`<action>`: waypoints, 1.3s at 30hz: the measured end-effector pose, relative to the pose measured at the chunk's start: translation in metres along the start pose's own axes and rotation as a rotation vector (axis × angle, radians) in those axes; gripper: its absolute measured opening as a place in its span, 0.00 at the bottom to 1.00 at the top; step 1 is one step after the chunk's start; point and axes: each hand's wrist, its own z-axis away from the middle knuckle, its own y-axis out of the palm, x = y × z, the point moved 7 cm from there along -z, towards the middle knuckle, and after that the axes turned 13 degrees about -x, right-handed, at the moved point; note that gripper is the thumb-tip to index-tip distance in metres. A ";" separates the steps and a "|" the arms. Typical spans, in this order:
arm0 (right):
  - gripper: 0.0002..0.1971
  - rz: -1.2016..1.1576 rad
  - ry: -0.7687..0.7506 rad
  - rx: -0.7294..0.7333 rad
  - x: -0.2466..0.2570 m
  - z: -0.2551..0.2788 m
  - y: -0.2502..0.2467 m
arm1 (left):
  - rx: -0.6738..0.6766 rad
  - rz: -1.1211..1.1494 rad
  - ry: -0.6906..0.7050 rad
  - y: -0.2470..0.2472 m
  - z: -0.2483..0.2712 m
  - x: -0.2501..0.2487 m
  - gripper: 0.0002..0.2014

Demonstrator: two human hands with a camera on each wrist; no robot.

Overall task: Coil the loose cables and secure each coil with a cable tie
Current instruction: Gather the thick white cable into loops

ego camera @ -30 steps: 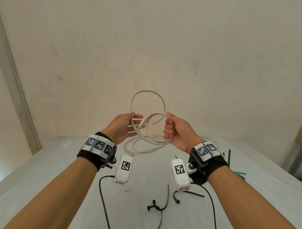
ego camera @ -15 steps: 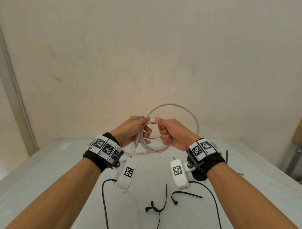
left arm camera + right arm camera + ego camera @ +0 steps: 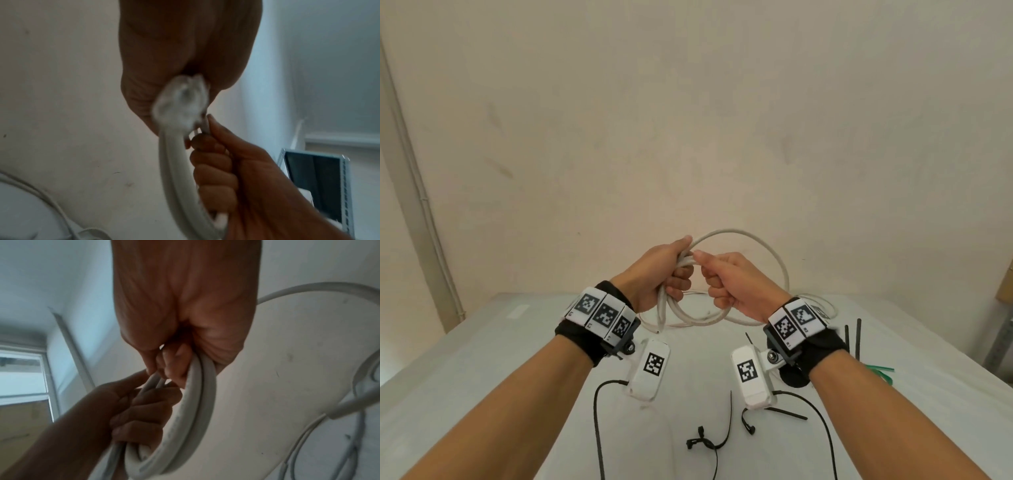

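Head view: two bare hands hold a white cable (image 3: 750, 240) in the air above a pale tabletop (image 3: 482, 359), with a plain wall behind. The left hand (image 3: 657, 274), at about 10 o'clock from the picture's centre point between the wrists, has its fingers (image 3: 681, 284) curled around several gathered turns of the cable. The right hand (image 3: 736, 284), touching it at 3 o'clock, is closed on the same bundle, thumb pressing the top strand. One large loop arcs up toward 1 o'clock; the rest droops to 6 o'clock, and a free end (image 3: 659, 329) hangs just above the tabletop. Loose black cable ties (image 3: 722, 425) lie at 6 o'clock, nearer the viewer. The cable looks light, smooth and springy: its loops hold wide, round curves and would likely spring open if released. The best hold is probably where all turns cross, which is also where a tie should go.
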 end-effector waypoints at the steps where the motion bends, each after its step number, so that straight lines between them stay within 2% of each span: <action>1: 0.21 0.038 -0.038 0.000 0.003 -0.001 0.000 | -0.025 -0.061 0.040 0.001 0.001 -0.001 0.21; 5: 0.24 0.161 -0.131 -0.025 0.007 -0.006 -0.003 | -0.101 -0.188 0.196 0.004 0.002 0.002 0.27; 10: 0.24 0.313 -0.176 -0.130 0.002 -0.008 -0.006 | -0.416 -0.354 0.337 -0.009 -0.002 -0.001 0.29; 12: 0.30 0.380 -0.286 -0.131 0.008 -0.005 -0.002 | -0.497 -0.409 0.357 -0.015 -0.004 -0.007 0.29; 15: 0.41 0.461 -0.453 -0.153 0.017 -0.004 0.001 | -0.547 -0.482 0.406 -0.019 -0.003 -0.018 0.29; 17: 0.41 0.531 -0.471 -0.145 0.018 -0.010 0.004 | -0.561 -0.538 0.457 -0.019 -0.002 -0.025 0.30; 19: 0.36 0.667 -0.475 -0.137 0.019 -0.015 0.006 | -0.575 -0.589 0.493 -0.019 -0.001 -0.030 0.30; 20: 0.34 0.790 -0.490 -0.169 0.021 -0.015 0.005 | -0.580 -0.608 0.506 -0.020 -0.001 -0.032 0.30; 22: 0.31 1.129 -0.593 -0.356 0.031 -0.012 -0.002 | -0.589 -0.631 0.526 -0.023 0.001 -0.036 0.30; 24: 0.28 1.251 -0.701 -0.495 0.039 -0.008 -0.002 | -0.602 -0.624 0.547 -0.026 0.004 -0.040 0.30; 26: 0.21 1.054 -0.683 -0.434 0.038 -0.010 0.000 | -0.617 -0.587 0.581 -0.026 0.008 -0.045 0.31; 29: 0.12 0.563 -0.496 -0.254 0.031 -0.016 0.000 | -0.633 -0.517 0.628 -0.024 0.014 -0.051 0.31; 36: 0.12 0.156 -0.299 -0.169 0.026 -0.018 0.004 | -0.658 -0.340 0.658 -0.034 0.008 -0.044 0.33; 39: 0.13 -0.079 -0.158 -0.068 0.019 -0.019 0.011 | -0.671 -0.217 0.620 -0.043 -0.002 -0.036 0.33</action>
